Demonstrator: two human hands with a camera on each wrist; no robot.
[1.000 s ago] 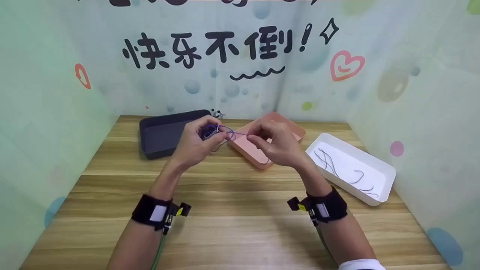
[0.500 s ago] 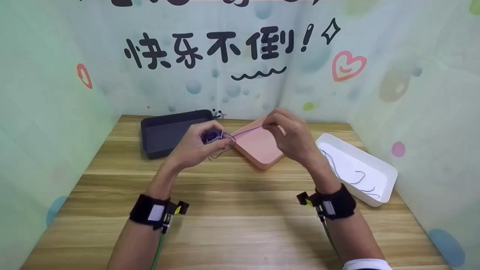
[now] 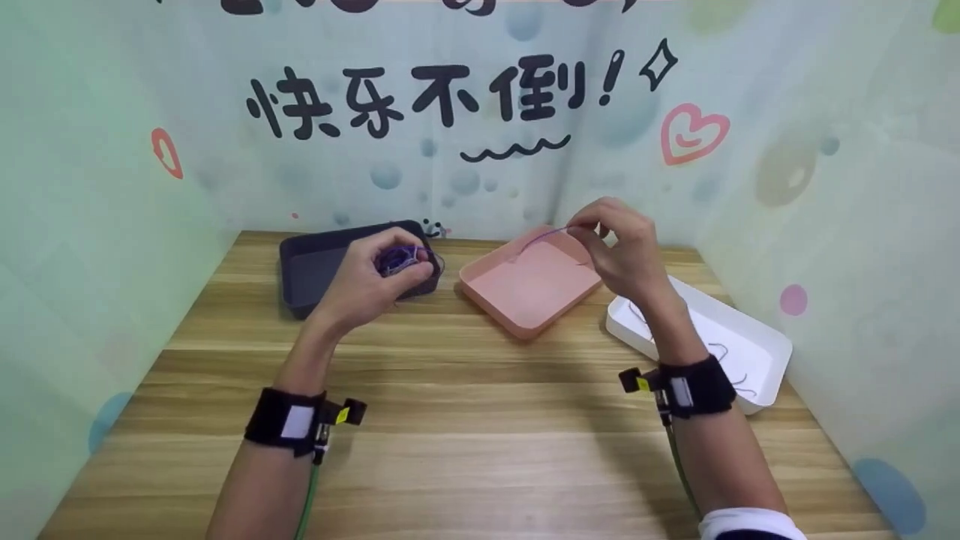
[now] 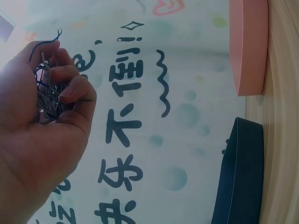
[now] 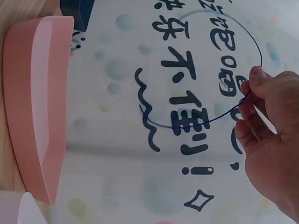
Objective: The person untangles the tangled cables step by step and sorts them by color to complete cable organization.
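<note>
The right hand pinches a string, likely light and bendy, best held partway along; the left hand grips a tangle.

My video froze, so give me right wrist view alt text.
The right hand pinches a thin blue string curving before a lettered backdrop. At left: a pink tray, parts of a dark tray and a white tray.
</note>
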